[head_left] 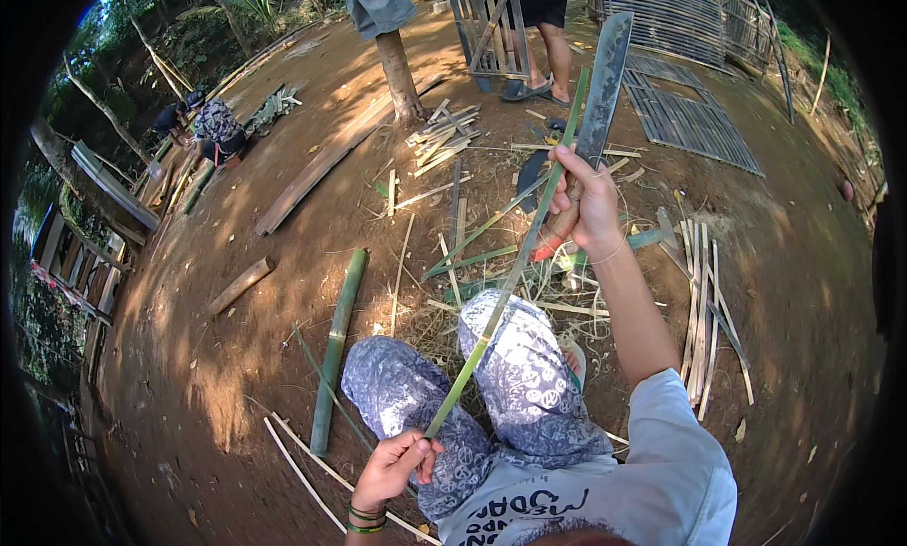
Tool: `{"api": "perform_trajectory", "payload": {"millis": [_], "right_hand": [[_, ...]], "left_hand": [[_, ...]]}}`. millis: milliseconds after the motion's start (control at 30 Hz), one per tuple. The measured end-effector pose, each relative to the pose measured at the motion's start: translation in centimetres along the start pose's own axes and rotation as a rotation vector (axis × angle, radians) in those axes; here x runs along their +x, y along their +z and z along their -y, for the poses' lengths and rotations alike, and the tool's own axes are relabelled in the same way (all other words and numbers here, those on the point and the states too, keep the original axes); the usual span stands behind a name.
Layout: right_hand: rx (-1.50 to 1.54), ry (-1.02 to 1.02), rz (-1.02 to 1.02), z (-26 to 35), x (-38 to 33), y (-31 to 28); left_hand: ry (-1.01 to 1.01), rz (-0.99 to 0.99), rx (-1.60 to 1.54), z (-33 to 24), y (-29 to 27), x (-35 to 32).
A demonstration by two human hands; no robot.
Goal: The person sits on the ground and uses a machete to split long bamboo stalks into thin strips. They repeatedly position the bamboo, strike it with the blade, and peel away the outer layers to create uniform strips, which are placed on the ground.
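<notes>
A long green bamboo strip (502,305) slants across my lap from lower left to upper right. My left hand (395,464) pinches its lower end near my knee. My right hand (588,202) grips the wooden handle of a machete (606,91), whose broad dark blade points up and away. The same hand's thumb and finger also press on the strip, which runs upward just left of the blade. Under the hand the reddish end of the handle (551,244) shows. Green shavings and bamboo scraps (567,286) lie on the ground past my knees.
Pale split strips (698,310) lie at right; a green bamboo pole (337,352) and a short brown piece (241,285) at left. A plank (316,178) leans toward a post (401,78). One person holds a slatted frame (487,26); others crouch far left. Slatted panels (685,111) lie at far right.
</notes>
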State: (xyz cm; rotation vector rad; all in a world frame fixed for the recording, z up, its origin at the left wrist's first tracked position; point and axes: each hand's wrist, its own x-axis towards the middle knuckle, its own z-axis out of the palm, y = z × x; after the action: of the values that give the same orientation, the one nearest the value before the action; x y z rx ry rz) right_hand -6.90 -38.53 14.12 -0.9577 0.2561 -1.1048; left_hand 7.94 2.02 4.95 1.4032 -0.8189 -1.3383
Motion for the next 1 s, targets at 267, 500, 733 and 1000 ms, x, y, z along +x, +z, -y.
{"api": "perform_trajectory", "payload": {"millis": [267, 500, 733, 1000], "right_hand": [[0.079, -0.046, -0.053, 1.9, 1.0, -2.4], [0.092, -0.049, 0.015, 1.8, 1.2, -2.4], [0.035, -0.105, 0.028, 2.5, 1.9, -1.6], [0.06, -0.146, 0.059, 3.7, 3.2, -1.9]], "left_hand": [[0.052, 0.07, -0.011, -0.7, -1.7, -1.3], [0.048, 0.147, -0.162, -1.0, -1.3, -0.4], [0.097, 0.072, -0.173, -1.1, -0.7, 2.2], [0.01, -0.156, -0.313, -0.6, -0.8, 3.3]]}}
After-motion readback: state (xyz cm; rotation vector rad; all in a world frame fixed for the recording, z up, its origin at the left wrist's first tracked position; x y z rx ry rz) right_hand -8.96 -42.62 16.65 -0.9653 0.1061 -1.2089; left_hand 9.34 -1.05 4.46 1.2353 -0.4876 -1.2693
